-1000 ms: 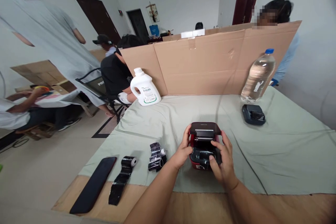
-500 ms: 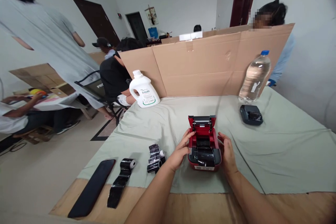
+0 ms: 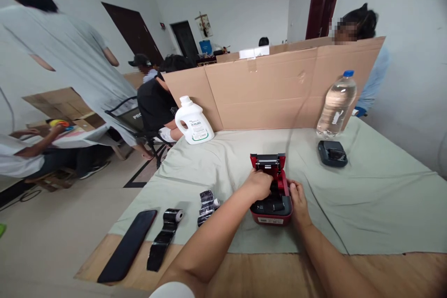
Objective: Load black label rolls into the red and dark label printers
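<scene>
A small red and black label printer (image 3: pixel 273 207) stands on the pale green cloth (image 3: pixel 366 195) with its lid (image 3: pixel 267 160) swung open and upright. My left hand (image 3: pixel 260 184) reaches down into the open paper bay, fingers curled inside it; what they hold is hidden. My right hand (image 3: pixel 297 198) rests against the printer's right side, steadying it. To the left of the printer lie a crumpled black roll (image 3: pixel 207 201) and a partly unrolled black roll (image 3: pixel 164 235).
A dark flat phone-like slab (image 3: pixel 127 251) lies at the table's left corner. A white detergent bottle (image 3: pixel 193 121), a water bottle (image 3: pixel 335 104) and a second dark printer (image 3: pixel 331 153) stand near the cardboard screen (image 3: pixel 279 88). Several people sit or stand to the left and behind.
The printer's lid went from nearly closed to fully open. My left hand moved from the printer's left side into the paper bay; my right hand shifted to its right side.
</scene>
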Action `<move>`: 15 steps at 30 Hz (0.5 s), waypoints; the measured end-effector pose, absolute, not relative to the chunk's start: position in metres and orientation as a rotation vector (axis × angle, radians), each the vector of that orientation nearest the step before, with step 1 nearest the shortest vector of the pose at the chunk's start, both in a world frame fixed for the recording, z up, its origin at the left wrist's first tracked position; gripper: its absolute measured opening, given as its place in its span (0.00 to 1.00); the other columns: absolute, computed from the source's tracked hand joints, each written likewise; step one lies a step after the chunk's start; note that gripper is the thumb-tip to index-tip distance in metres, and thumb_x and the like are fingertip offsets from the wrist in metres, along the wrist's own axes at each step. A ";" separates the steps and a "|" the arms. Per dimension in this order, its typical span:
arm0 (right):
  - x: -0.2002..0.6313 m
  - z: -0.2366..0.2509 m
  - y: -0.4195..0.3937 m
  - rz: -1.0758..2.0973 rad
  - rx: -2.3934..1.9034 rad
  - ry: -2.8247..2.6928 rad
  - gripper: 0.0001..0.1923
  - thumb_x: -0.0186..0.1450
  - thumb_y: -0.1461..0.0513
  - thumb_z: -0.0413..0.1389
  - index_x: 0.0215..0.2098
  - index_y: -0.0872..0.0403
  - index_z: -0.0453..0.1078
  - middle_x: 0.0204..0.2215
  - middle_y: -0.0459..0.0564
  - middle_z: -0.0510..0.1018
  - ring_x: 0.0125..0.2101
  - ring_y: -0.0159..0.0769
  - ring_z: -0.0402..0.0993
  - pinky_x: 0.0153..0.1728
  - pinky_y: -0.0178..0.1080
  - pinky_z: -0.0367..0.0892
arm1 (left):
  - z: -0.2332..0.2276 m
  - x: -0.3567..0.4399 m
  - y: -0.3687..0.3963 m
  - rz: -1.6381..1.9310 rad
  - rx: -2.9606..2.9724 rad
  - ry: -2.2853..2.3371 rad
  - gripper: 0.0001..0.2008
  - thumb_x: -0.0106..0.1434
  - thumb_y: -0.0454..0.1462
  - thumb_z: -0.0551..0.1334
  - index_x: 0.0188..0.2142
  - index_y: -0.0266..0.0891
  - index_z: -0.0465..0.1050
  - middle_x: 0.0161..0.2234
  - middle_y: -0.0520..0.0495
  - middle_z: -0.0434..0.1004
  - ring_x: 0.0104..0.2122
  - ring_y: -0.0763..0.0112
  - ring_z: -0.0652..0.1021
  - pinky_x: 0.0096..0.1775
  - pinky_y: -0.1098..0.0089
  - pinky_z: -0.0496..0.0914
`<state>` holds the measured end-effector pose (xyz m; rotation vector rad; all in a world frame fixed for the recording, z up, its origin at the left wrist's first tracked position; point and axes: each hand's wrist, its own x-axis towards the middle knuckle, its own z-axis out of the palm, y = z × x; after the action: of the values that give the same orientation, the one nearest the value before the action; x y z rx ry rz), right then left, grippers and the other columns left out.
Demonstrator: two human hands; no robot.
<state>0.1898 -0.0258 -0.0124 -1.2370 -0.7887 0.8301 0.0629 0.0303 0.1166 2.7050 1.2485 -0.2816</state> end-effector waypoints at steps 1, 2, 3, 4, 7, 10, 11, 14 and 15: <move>0.190 -0.012 -0.026 0.832 -1.241 -0.792 0.22 0.61 0.43 0.51 0.42 0.50 0.69 0.43 0.53 0.76 0.46 0.44 0.70 0.51 0.49 0.63 | 0.115 0.065 0.032 -0.310 2.712 1.249 0.15 0.54 0.36 0.64 0.42 0.33 0.76 0.43 0.34 0.78 0.48 0.48 0.74 0.52 0.53 0.62; 0.190 -0.012 -0.026 0.835 -1.242 -0.795 0.22 0.61 0.43 0.51 0.41 0.50 0.69 0.43 0.53 0.76 0.46 0.44 0.70 0.51 0.49 0.64 | 0.114 0.067 0.034 -0.320 2.716 1.247 0.14 0.53 0.36 0.65 0.40 0.33 0.76 0.43 0.33 0.78 0.49 0.48 0.73 0.53 0.52 0.61; 0.190 -0.012 -0.026 0.839 -1.240 -0.801 0.22 0.61 0.43 0.50 0.42 0.50 0.69 0.43 0.53 0.76 0.45 0.43 0.71 0.50 0.49 0.64 | 0.112 0.067 0.035 -0.316 2.716 1.244 0.14 0.53 0.35 0.65 0.39 0.33 0.77 0.43 0.33 0.77 0.50 0.48 0.72 0.54 0.52 0.59; 0.190 -0.012 -0.026 0.844 -1.236 -0.807 0.22 0.61 0.43 0.50 0.42 0.50 0.69 0.43 0.53 0.76 0.45 0.43 0.71 0.49 0.48 0.64 | 0.110 0.066 0.036 -0.291 2.713 1.238 0.13 0.52 0.35 0.65 0.39 0.34 0.76 0.44 0.35 0.77 0.50 0.48 0.72 0.55 0.53 0.58; 0.192 -0.014 -0.025 0.837 -1.244 -0.832 0.23 0.61 0.44 0.51 0.43 0.51 0.68 0.43 0.53 0.76 0.45 0.42 0.70 0.48 0.46 0.64 | 0.104 0.057 0.034 -0.017 2.608 1.227 0.16 0.50 0.32 0.64 0.41 0.37 0.74 0.43 0.40 0.76 0.49 0.53 0.72 0.53 0.55 0.60; 0.193 -0.015 -0.025 0.816 -1.254 -0.858 0.23 0.61 0.44 0.51 0.42 0.52 0.69 0.43 0.53 0.76 0.45 0.42 0.70 0.49 0.45 0.63 | 0.104 0.036 0.027 0.399 2.262 1.069 0.18 0.49 0.31 0.64 0.42 0.38 0.70 0.40 0.46 0.75 0.42 0.63 0.73 0.48 0.62 0.65; 0.194 -0.016 -0.024 0.821 -1.251 -0.862 0.23 0.61 0.44 0.51 0.42 0.52 0.69 0.42 0.53 0.76 0.45 0.42 0.69 0.49 0.44 0.62 | 0.106 0.025 0.024 0.499 2.106 0.970 0.18 0.50 0.32 0.65 0.42 0.38 0.70 0.40 0.47 0.75 0.41 0.65 0.74 0.46 0.65 0.66; 0.193 -0.015 -0.024 0.851 -1.242 -0.847 0.23 0.61 0.44 0.52 0.43 0.52 0.69 0.42 0.52 0.76 0.45 0.42 0.70 0.48 0.44 0.63 | 0.119 -0.019 0.020 0.589 1.656 0.767 0.20 0.48 0.38 0.69 0.41 0.36 0.70 0.37 0.47 0.74 0.33 0.71 0.73 0.35 0.71 0.67; 0.193 -0.015 -0.025 0.862 -1.239 -0.839 0.22 0.61 0.45 0.52 0.42 0.52 0.69 0.42 0.52 0.76 0.45 0.42 0.70 0.48 0.44 0.63 | 0.125 -0.037 0.021 0.560 1.549 0.777 0.22 0.48 0.40 0.69 0.42 0.36 0.70 0.36 0.47 0.74 0.29 0.74 0.72 0.31 0.74 0.65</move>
<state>0.1927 -0.0247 -0.0146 -1.2390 -0.8386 0.8621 -0.0374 0.0209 0.1248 1.5488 0.7770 0.5602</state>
